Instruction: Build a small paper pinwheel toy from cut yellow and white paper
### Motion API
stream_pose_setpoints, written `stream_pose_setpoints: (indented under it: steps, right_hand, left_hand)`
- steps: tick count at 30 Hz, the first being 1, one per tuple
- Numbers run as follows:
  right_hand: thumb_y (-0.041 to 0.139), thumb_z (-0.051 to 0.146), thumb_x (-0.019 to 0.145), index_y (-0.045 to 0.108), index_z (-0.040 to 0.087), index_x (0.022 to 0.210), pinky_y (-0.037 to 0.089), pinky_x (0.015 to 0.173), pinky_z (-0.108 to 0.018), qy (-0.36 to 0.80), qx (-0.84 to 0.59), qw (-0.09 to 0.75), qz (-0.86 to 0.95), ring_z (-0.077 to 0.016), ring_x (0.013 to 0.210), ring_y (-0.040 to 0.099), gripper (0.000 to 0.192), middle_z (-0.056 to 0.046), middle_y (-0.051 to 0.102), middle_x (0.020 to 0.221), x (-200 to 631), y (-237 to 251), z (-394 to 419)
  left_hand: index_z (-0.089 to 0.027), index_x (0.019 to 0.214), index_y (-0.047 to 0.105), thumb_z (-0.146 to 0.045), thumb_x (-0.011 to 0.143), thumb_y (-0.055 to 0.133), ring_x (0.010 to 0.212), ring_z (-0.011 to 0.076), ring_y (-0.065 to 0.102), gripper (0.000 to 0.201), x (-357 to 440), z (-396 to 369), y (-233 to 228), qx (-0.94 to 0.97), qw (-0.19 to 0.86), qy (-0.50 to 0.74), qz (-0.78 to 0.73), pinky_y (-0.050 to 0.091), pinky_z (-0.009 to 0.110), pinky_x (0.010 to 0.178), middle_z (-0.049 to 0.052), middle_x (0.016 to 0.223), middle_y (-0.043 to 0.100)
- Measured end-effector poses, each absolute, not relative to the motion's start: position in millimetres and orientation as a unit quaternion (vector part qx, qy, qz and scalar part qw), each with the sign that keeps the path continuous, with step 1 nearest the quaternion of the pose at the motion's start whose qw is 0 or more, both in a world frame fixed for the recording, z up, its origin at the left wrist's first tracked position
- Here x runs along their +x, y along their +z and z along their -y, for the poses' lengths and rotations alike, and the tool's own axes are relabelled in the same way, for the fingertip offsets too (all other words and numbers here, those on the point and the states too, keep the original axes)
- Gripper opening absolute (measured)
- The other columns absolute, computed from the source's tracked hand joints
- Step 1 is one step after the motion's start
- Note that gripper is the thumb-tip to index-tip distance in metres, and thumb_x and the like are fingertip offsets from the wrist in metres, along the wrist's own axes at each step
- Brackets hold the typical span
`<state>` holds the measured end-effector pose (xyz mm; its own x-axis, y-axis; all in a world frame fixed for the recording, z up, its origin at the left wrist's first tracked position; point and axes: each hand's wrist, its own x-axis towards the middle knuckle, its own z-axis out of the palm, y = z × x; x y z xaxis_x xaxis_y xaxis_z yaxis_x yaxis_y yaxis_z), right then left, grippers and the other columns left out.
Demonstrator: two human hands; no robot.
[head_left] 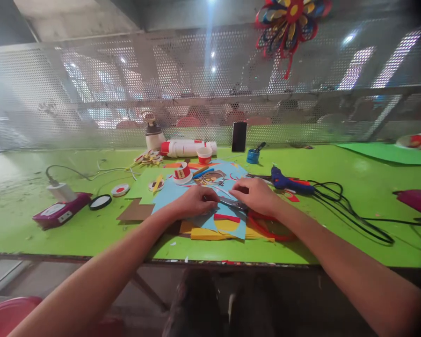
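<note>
My left hand [200,199] is closed, its fingers curled in by the blade end of a pair of scissors [233,203]. What its fingertips pinch, if anything, is too small to make out. Across from it, my right hand [255,194] bends its fingers over the scissors near the pivot, thumb and forefinger close together. A thin whitish strip [223,190] runs close to those fingertips; whether they grip it is unclear. The red scissor handles [266,229] stick out below my right hand. Light-blue paper [171,196] lies beneath, with a red-and-yellow cutout [227,223] on it.
A blue glue gun [289,181] with a looping black cord lies right. Behind are paper cups [204,154], a phone [239,137] and a blue jar [253,156]. A purple power strip [61,209], black-rimmed disc [100,201] and tape roll [120,189] sit left.
</note>
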<state>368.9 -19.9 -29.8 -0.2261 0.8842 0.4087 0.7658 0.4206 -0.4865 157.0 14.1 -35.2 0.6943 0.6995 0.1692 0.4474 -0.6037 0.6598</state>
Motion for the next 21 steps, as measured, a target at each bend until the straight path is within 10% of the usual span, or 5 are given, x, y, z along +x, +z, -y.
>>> stream_pose_setpoints:
  steps: [21]
  right_hand:
    - [0.058, 0.023, 0.081, 0.066, 0.014, 0.07, 0.036, 0.057, -0.024, 0.067, -0.539, 0.323, 0.775, -0.0116, 0.058, 0.051, 0.016, -0.002, 0.064, 0.064, 373.0, -30.1, 18.7]
  left_hand:
    - [-0.017, 0.082, 0.067, -0.019, 0.078, 0.049, 0.067, 0.0147, 0.058, 0.019, 147.0, -27.0, -37.1, 0.912, 0.105, 0.196, -0.345, 0.042, 0.024, 0.062, 0.003, 0.075, 0.068]
